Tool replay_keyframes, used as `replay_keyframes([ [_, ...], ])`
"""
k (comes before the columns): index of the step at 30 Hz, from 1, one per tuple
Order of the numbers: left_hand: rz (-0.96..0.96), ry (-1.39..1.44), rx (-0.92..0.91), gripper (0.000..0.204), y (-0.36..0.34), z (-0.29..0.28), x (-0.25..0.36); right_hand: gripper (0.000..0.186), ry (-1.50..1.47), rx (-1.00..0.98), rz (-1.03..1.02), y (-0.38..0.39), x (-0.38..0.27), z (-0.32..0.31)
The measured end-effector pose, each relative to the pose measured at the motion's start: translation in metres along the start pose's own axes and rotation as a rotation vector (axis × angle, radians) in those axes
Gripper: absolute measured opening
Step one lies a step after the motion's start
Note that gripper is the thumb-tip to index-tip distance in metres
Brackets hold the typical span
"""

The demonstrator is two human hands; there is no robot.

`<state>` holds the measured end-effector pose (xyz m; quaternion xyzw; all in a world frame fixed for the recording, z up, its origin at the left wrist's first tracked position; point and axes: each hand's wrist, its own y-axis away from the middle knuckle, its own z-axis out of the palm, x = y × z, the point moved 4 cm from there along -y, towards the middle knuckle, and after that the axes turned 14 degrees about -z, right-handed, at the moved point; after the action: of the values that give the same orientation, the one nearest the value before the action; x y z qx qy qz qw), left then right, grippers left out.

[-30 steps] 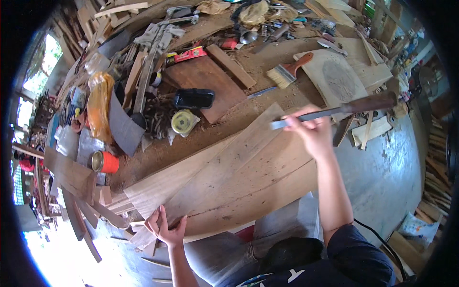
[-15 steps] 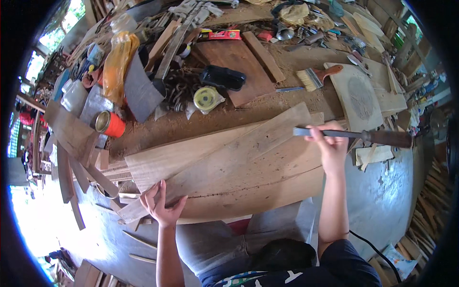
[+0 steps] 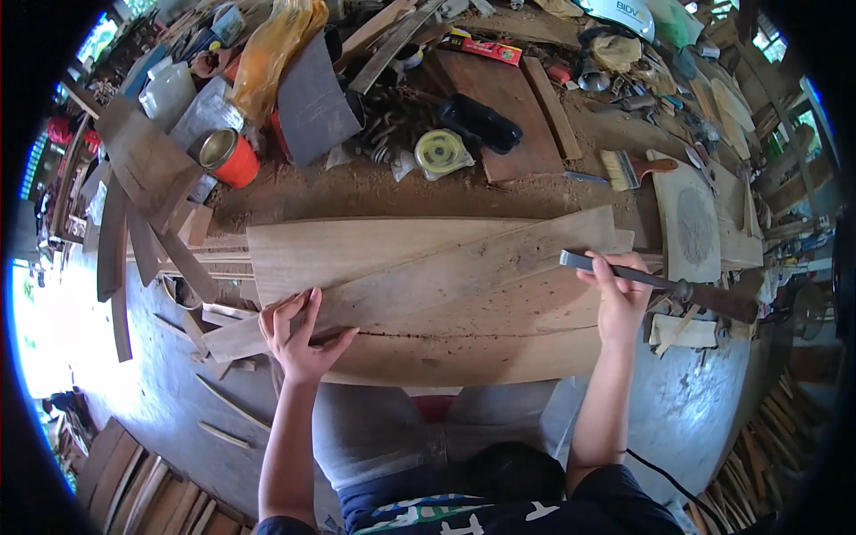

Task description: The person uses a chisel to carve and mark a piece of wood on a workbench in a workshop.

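A long thin wooden plank (image 3: 464, 272) lies slanted across wider boards (image 3: 357, 245) on the workbench. My left hand (image 3: 299, 334) presses flat on the plank's near left end, fingers spread. My right hand (image 3: 620, 299) grips a long flat metal file (image 3: 660, 283) with a dark wooden handle at the plank's right end. The file's tip rests by the plank's edge. A curved board (image 3: 481, 352) lies under both hands, with a thin crack along it.
The back of the bench holds a red tin can (image 3: 230, 158), a yellow tape measure (image 3: 441, 152), a black case (image 3: 481, 123), a paintbrush (image 3: 637, 168), an orange plastic bag (image 3: 272, 53) and wood offcuts. Loose planks lean at left (image 3: 120, 241). Sawdust covers the bench.
My view has tilted so the bench sits squarer. My right hand with the file has come down onto the plank's right end. My left hand stays pressed on the left end.
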<state>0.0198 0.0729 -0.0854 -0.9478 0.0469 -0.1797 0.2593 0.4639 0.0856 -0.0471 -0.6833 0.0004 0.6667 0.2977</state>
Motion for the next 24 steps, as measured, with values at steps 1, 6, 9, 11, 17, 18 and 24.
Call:
replay_keyframes([
  [1,0.02,0.0,-0.003,0.077,0.0,0.002,0.0,0.008,0.006,-0.008,-0.002,0.003,-0.001,0.008],
  [6,0.018,-0.019,0.011,0.079,-0.001,0.001,0.001,0.006,-0.111,-0.338,0.017,0.041,0.006,0.08],
  [9,-0.048,0.006,-0.003,0.074,0.002,-0.002,-0.003,0.006,0.099,-0.28,-0.066,0.023,-0.006,0.057],
  [11,-0.059,0.013,-0.003,0.074,-0.001,0.001,-0.001,0.006,0.173,-0.199,-0.035,0.008,-0.009,0.029],
  [17,-0.041,0.015,-0.002,0.073,0.001,-0.001,-0.001,0.008,-0.08,-0.248,0.053,0.033,0.001,0.068],
  [18,-0.048,0.02,0.002,0.073,0.001,-0.001,-0.002,0.008,-0.076,-0.25,0.051,0.032,-0.003,0.067],
  [24,-0.075,0.019,0.007,0.073,-0.002,-0.003,0.001,0.01,0.138,-0.13,-0.111,-0.004,-0.012,0.017],
])
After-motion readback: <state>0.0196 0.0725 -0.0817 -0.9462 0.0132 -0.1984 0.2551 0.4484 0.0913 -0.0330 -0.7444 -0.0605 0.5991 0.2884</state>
